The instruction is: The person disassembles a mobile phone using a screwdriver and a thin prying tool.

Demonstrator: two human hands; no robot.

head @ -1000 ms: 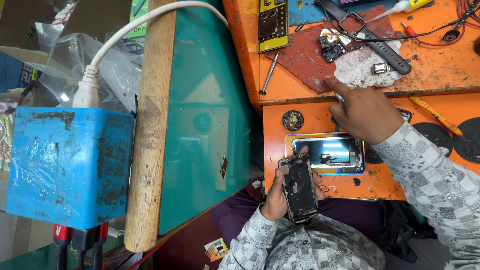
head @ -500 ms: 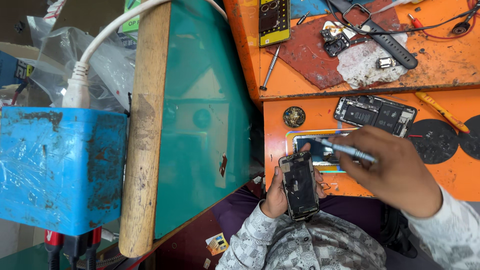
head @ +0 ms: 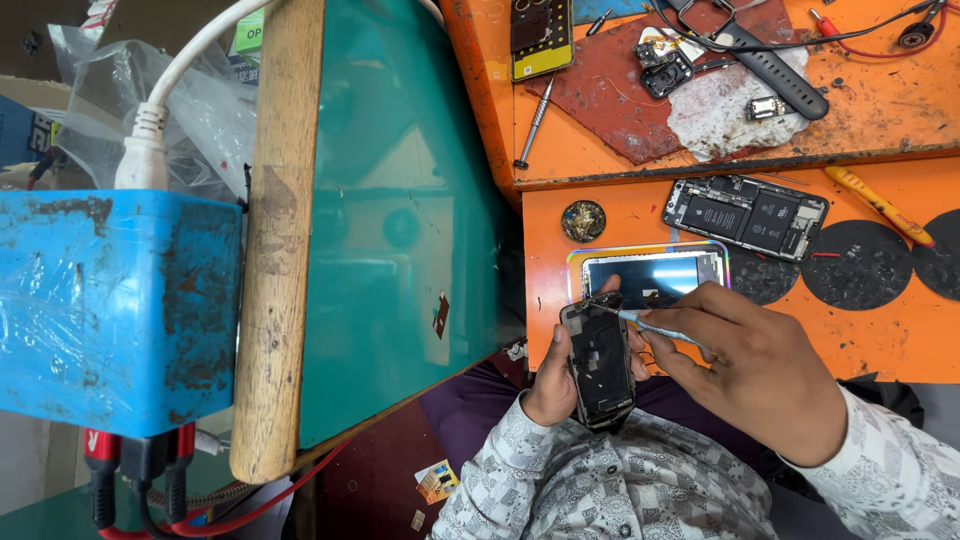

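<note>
Now probing: left hand (head: 552,385) fingers wrapped round open phone (head: 598,366) over lap, right hand (head: 755,360) fingers pinching tweezers (head: 645,324) at its top edge. Next probably calls for steady, light tip work.

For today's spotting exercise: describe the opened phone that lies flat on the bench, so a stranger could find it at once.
Start at the orange workbench and find its lower step. The opened phone lies there, just above the shiny screen panel and left of the yellow-handled tool. Unlike the phone frame held in the left hand, nobody touches it, and its black battery shows.
</note>
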